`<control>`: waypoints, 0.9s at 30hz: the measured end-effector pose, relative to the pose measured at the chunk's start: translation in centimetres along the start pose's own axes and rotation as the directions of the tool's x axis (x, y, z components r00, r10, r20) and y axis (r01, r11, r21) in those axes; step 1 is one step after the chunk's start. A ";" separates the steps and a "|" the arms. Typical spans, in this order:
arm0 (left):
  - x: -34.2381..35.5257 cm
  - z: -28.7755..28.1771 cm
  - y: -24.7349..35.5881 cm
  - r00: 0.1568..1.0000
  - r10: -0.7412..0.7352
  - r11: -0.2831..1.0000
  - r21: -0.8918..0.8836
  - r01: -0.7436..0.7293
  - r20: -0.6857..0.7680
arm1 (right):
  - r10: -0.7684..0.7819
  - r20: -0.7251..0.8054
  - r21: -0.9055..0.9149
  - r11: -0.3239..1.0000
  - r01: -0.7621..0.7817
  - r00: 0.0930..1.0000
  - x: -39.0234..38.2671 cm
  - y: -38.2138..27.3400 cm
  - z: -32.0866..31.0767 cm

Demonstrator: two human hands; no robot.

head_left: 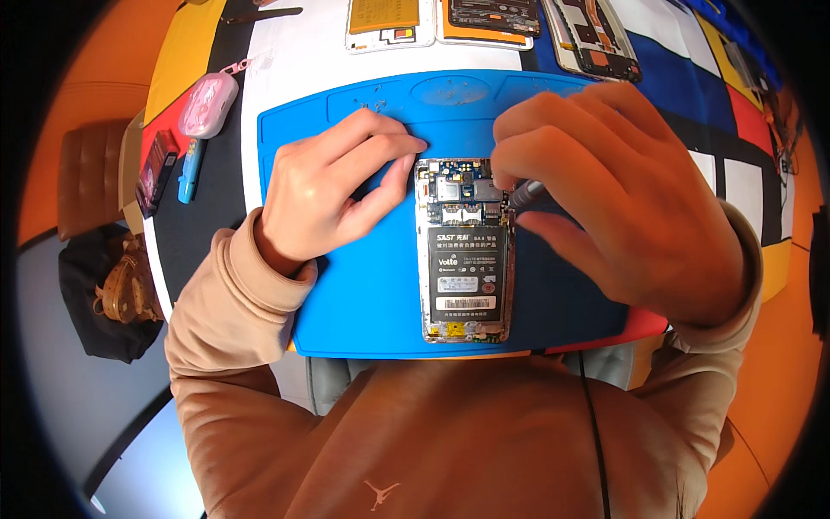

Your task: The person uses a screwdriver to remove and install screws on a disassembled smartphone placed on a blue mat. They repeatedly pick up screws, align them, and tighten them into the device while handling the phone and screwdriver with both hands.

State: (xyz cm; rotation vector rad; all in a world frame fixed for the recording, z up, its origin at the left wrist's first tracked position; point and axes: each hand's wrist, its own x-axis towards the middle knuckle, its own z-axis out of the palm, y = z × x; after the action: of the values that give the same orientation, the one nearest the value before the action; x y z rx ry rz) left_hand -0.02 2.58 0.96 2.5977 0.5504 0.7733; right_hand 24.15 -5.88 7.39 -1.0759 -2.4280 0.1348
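An opened smartphone (467,268) lies on a blue work mat (363,285), its circuit board (462,190) bare at the far end and a black battery filling the middle. My right hand (596,156) is curled over the phone's upper right side, closed on a slim grey tool that looks like a screwdriver (528,193). Its tip is hard to see at the board's edge. Beside the phone's upper left corner is my left hand (346,173), fingers bent and thumb drawn in toward the index finger. Whatever may be between those fingertips is hidden.
Tiny loose parts (372,93) lie in the mat's far compartments. Beyond stand more opened phones (596,39) and an orange-yellow battery in a white phone shell (385,16). To the left are a pink case (207,104), a blue pen-like item (188,173) and a dark box (156,173).
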 end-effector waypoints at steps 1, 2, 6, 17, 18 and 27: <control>0.0 0.0 -0.1 1.000 0.015 1.000 -0.003 -0.015 -0.007 | 0.018 0.024 -0.016 1.000 -0.018 1.000 -0.1 -0.2 -0.1; 0.0 0.1 -0.2 1.000 0.025 1.000 0.006 -0.025 -0.009 | 0.038 0.039 -0.014 0.999 -0.038 0.999 -0.1 -0.4 -0.3; -0.2 0.3 -0.5 0.998 0.051 0.999 0.019 -0.050 -0.028 | 0.054 0.121 -0.021 0.998 -0.051 0.991 -0.3 -1.5 -1.5; -0.6 0.5 -0.9 0.996 0.088 0.996 0.014 -0.088 -0.027 | 0.057 0.162 -0.040 0.998 -0.051 0.985 -0.6 -1.0 -1.8; -0.5 0.7 -1.0 0.993 0.101 0.995 0.024 -0.100 -0.060 | 0.066 0.209 -0.044 0.997 -0.058 0.976 -0.5 -0.9 -2.0; -0.6 1.0 -1.2 0.991 0.105 0.994 0.033 -0.103 -0.086 | 0.109 0.297 -0.107 0.991 -0.081 0.949 -0.6 -1.5 -2.5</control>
State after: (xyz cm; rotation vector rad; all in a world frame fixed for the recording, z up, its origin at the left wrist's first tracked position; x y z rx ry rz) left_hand -0.24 3.10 -0.59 2.6462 0.4569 0.9230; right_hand 24.66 -7.65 9.80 -1.2974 -2.6752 0.2354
